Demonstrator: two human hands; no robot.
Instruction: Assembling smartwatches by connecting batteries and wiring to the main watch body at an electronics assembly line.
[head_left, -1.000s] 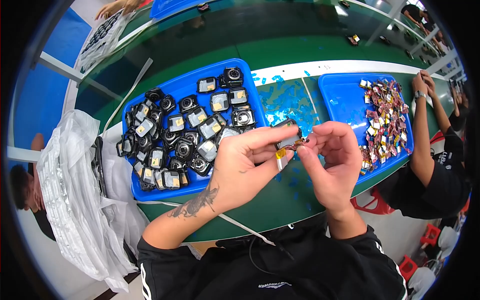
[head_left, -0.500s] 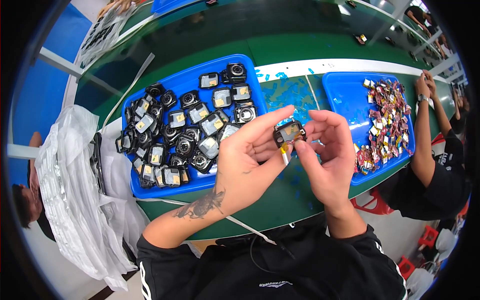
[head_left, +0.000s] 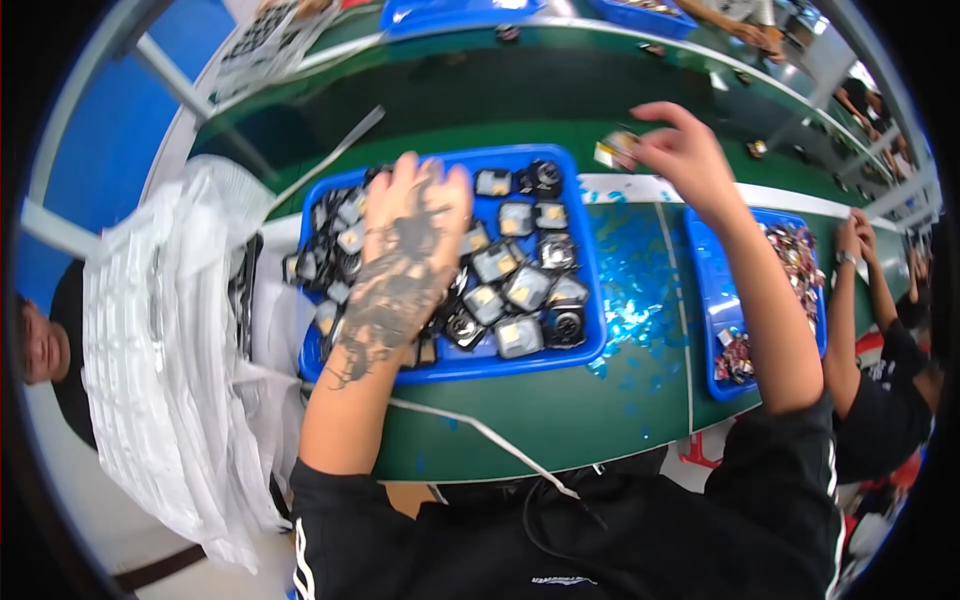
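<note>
My left hand (head_left: 415, 235) is spread flat, palm down, over the blue tray (head_left: 560, 358) full of small black and silver camera-like parts (head_left: 520, 285). Its fingers reach toward the tray's far left side; whether it grips a part is hidden beneath the palm. My right hand (head_left: 680, 150) is raised beyond the tray's far right corner and pinches a small yellowish and silver piece (head_left: 615, 150) between fingertips, above the green table (head_left: 560, 420).
A second blue tray (head_left: 705, 300) with small multicoloured pieces lies to the right. A co-worker's arms (head_left: 860, 290) reach in at the right edge. White plastic bags (head_left: 160, 350) pile up on the left. Blue film scraps (head_left: 630, 290) litter the table between the trays.
Both hands were together holding one small part near the tray's right edge. Now the left hand has gone out over the tray and the right hand has lifted away to the far right.
</note>
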